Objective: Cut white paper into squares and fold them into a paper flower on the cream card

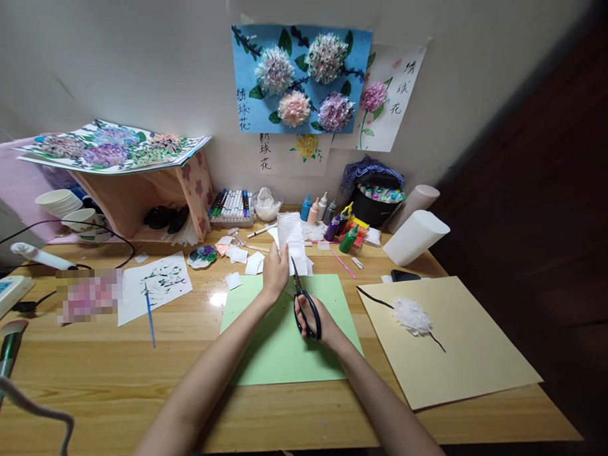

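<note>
scissors (pixel 305 306) sit in your right hand (pixel 321 324), blades parted at the white paper (pixel 290 236). your left hand (pixel 275 270) pinches that paper taut above the green sheet (pixel 268 349), keeping the cut steady.

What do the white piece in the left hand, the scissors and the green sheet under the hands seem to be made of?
The white piece looks like thin tissue or soft paper: it is matte, limp and slightly wrinkled. The scissors seem to have dark metal blades and black, probably plastic, handle loops. The green sheet looks like matte card or craft paper, flat with straight cut edges. The table appears to be varnished wood, with visible grain and glare.
</note>
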A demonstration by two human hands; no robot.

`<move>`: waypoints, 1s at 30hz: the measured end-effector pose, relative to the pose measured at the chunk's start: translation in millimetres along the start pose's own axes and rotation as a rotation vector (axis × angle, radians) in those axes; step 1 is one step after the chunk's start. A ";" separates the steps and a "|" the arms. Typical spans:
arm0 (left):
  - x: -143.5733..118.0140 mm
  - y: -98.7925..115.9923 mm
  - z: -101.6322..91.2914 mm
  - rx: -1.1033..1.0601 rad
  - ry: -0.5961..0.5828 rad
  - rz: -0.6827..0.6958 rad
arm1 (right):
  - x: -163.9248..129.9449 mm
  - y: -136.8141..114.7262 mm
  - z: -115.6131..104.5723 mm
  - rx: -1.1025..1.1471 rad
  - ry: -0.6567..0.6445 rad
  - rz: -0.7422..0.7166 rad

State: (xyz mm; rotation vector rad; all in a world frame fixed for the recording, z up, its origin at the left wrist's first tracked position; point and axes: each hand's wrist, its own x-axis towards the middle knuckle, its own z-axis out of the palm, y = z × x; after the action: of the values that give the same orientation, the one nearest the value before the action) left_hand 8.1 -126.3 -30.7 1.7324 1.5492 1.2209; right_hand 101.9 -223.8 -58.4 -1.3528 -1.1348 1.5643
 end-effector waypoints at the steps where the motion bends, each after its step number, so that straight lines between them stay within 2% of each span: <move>1: -0.2 -0.5 -0.2 -0.012 0.001 0.000 | -0.9 -0.7 0.9 0.004 0.001 -0.005; 6: -2.5 -2.5 0.0 -0.057 0.016 -0.013 | -4.9 -1.4 3.8 0.013 -0.067 -0.055; 11: -4.9 -1.7 2.1 -0.046 0.001 0.007 | -5.0 -2.1 5.4 0.122 -0.105 -0.018; 18: -6.8 -1.2 3.9 -0.075 -0.013 0.029 | 2.1 4.5 4.2 0.115 -0.062 -0.014; 23: -5.6 -1.5 2.5 -0.090 0.010 0.007 | 3.2 8.7 1.9 0.016 -0.008 -0.076; 28: 0.6 -2.5 -2.5 -0.292 -0.038 0.014 | 0.7 8.2 0.8 -0.074 0.023 -0.081; 30: 5.9 -4.7 -5.2 -0.342 -0.015 -0.009 | -0.3 7.8 0.8 -0.114 0.013 -0.093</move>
State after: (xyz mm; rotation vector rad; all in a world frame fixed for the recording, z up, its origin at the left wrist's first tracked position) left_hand 1.0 -120.6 -30.6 1.5060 1.2513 1.3734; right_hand 101.2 -226.6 -65.6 -1.3623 -1.2770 1.4417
